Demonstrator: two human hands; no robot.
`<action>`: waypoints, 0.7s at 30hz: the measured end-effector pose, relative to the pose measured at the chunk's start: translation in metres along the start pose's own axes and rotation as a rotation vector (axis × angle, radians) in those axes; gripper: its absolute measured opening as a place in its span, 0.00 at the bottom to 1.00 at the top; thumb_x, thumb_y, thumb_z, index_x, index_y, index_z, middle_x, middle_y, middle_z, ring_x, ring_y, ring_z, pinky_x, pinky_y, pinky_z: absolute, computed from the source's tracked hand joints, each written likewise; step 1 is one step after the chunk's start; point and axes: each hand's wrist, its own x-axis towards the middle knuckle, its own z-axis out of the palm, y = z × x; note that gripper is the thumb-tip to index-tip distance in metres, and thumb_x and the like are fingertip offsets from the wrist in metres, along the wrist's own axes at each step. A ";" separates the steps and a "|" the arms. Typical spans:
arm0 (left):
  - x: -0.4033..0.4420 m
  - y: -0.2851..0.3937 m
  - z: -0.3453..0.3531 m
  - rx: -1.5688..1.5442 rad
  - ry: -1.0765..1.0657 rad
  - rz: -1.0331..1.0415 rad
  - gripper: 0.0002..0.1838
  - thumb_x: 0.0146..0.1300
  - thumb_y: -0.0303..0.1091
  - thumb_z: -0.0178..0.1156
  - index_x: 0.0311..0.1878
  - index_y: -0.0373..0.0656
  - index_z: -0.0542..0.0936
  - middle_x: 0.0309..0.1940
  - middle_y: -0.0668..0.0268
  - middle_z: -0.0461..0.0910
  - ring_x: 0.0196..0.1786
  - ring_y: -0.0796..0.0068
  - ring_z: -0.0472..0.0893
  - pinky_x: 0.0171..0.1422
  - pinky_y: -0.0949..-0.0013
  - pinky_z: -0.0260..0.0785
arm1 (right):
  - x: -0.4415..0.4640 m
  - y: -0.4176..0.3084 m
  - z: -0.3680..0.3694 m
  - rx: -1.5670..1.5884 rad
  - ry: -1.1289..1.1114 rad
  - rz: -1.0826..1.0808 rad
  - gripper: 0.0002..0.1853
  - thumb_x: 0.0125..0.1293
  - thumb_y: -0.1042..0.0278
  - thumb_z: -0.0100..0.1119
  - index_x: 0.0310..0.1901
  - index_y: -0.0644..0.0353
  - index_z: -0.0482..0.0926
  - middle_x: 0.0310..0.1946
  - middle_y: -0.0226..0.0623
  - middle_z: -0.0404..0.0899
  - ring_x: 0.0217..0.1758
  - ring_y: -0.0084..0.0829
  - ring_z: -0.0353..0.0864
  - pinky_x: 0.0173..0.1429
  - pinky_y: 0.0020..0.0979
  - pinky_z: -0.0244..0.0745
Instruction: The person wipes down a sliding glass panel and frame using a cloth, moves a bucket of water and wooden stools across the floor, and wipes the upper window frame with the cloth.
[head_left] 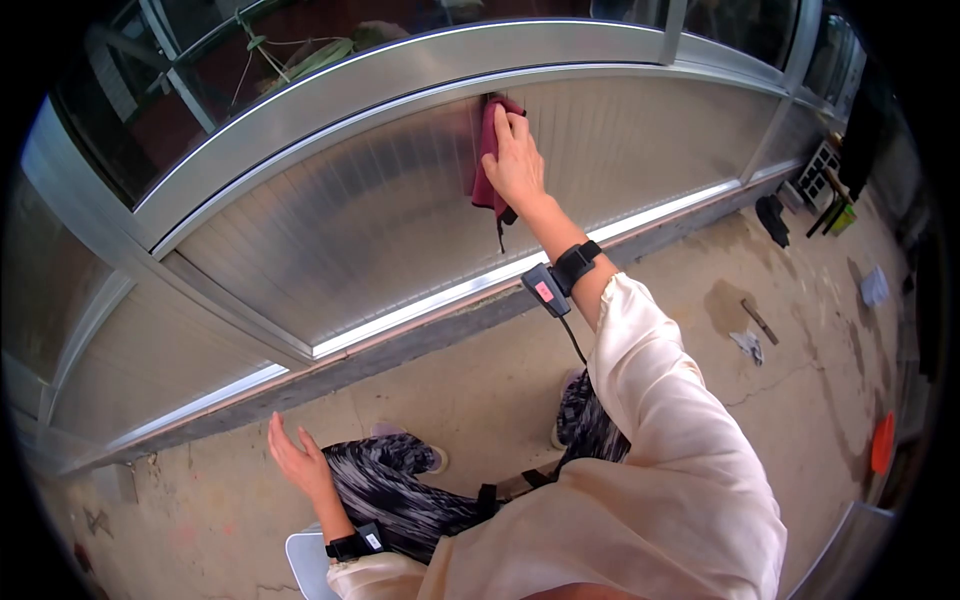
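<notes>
Head view: held a maroon cloth (485,175) under the right hand (515,165) at twelve o'clock, against a ribbed translucent panel (350,240), just below an upper metal rail (420,95). Gripped it with partly bent fingers laid over the outer face — could not tell the exact hold beneath the palm. Showed a thin dark cord (501,235) hanging from the cloth's six o'clock end. Wore a black strap (575,265) on the right wrist near two o'clock, with a small box (545,290) bearing a pink label beside it. Extended the left hand (298,462), loose and wide-fingered, between seven and eight o'clock, near the patterned trousers (400,490) and well apart from the cloth. Wore a cream top (670,420) toward four o'clock. Showed on the floor (500,395), at three o'clock, a stick (760,322) with a crumpled white scrap (747,346) beside it — and, toward four, a red object (882,443), too unclear to name.
</notes>
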 end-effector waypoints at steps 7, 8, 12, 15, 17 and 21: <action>0.002 0.005 0.000 0.009 0.001 -0.005 0.24 0.60 0.28 0.54 0.61 0.39 0.67 0.53 0.55 0.73 0.59 0.55 0.69 0.62 0.58 0.60 | -0.020 0.016 0.009 -0.098 0.028 -0.084 0.38 0.47 0.74 0.60 0.63 0.58 0.58 0.53 0.41 0.64 0.49 0.45 0.71 0.47 0.43 0.75; 0.002 0.006 -0.001 0.018 -0.012 -0.013 0.24 0.60 0.28 0.54 0.61 0.39 0.67 0.54 0.55 0.73 0.60 0.55 0.69 0.62 0.58 0.60 | -0.034 0.024 0.015 -0.116 -0.066 -0.046 0.38 0.47 0.74 0.60 0.63 0.58 0.58 0.53 0.42 0.64 0.49 0.45 0.71 0.47 0.43 0.75; 0.001 0.007 -0.004 0.024 -0.038 -0.035 0.23 0.60 0.28 0.54 0.60 0.40 0.68 0.55 0.56 0.72 0.60 0.56 0.68 0.62 0.59 0.61 | -0.070 0.049 0.042 -0.123 -0.239 0.007 0.39 0.47 0.77 0.58 0.64 0.57 0.57 0.53 0.43 0.63 0.49 0.47 0.71 0.47 0.43 0.76; 0.000 0.004 -0.005 0.011 -0.018 -0.017 0.23 0.60 0.27 0.54 0.60 0.39 0.68 0.55 0.56 0.72 0.61 0.56 0.69 0.62 0.59 0.62 | -0.050 0.029 0.036 -0.061 -0.148 -0.081 0.38 0.47 0.78 0.57 0.63 0.60 0.57 0.52 0.44 0.63 0.49 0.48 0.71 0.47 0.44 0.76; -0.001 0.002 -0.003 0.013 -0.006 -0.021 0.23 0.59 0.27 0.54 0.59 0.39 0.68 0.55 0.56 0.73 0.60 0.56 0.69 0.62 0.59 0.62 | -0.022 -0.001 0.019 -0.019 -0.063 -0.145 0.37 0.47 0.78 0.57 0.63 0.61 0.57 0.52 0.45 0.62 0.49 0.49 0.71 0.47 0.43 0.76; 0.000 -0.001 -0.003 0.009 0.020 -0.012 0.23 0.59 0.27 0.54 0.59 0.39 0.69 0.54 0.56 0.73 0.60 0.56 0.69 0.61 0.59 0.62 | -0.001 -0.047 0.021 -0.007 0.082 -0.105 0.36 0.48 0.78 0.57 0.63 0.61 0.57 0.53 0.45 0.61 0.50 0.49 0.70 0.46 0.43 0.76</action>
